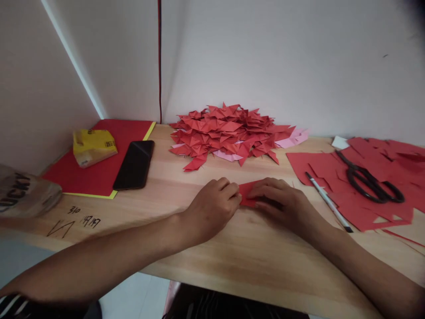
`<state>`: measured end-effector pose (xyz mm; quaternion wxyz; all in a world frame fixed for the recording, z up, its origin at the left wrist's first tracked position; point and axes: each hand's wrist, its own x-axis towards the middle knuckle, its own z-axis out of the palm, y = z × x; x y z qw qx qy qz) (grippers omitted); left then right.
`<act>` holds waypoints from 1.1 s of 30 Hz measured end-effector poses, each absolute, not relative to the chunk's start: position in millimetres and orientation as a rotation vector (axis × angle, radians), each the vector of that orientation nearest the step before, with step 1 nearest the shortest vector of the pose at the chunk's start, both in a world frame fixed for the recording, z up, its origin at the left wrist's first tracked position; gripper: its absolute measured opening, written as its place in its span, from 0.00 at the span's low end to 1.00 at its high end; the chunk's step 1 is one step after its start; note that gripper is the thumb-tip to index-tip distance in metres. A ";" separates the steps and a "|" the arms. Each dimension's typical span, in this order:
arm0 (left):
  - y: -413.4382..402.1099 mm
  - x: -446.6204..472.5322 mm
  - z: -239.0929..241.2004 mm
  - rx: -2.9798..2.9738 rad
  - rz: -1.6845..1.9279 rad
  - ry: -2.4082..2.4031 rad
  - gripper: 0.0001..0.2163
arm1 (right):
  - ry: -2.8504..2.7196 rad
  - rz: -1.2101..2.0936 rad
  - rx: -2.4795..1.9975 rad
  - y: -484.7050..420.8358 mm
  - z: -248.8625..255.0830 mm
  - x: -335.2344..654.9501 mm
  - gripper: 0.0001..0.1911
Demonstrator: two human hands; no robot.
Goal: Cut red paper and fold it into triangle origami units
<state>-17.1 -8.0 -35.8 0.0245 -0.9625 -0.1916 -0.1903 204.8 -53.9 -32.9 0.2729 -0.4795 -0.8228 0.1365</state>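
A small piece of red paper [246, 193] lies on the wooden table between my two hands. With fingers curled in, my left hand [217, 206] grips its left edge. My right hand [282, 201] has its fingers over the right part of the paper, with the thumb near the lower edge. Both hands cover much of the paper, so its full shape is hidden. Behind them, against the wall, rises a pile of folded red paper pieces [226, 133], with a few pink ones among them.
To the right, black scissors [368, 181] rest on red paper sheets [318, 166], beside a white pen [328, 201]. On the left are a black phone [134, 165], a yellow packet [94, 146] on a red sheet [99, 177], and a clear plastic cup [29, 192]. Handwritten marks show on the table [199, 274].
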 end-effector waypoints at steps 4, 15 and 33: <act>-12.3 -18.3 -33.1 -2.969 -0.518 -0.622 0.07 | -2.208 0.417 -1.302 -54.8 -30.8 203.4 0.07; -24.7 -24.0 -22.5 -2.937 -0.514 -0.653 0.07 | -2.104 0.395 -1.586 -52.4 -28.6 190.1 0.10; -26.3 -22.9 -22.6 -2.851 -0.515 -0.562 0.07 | -2.147 0.395 -1.532 -53.1 -29.9 195.4 0.07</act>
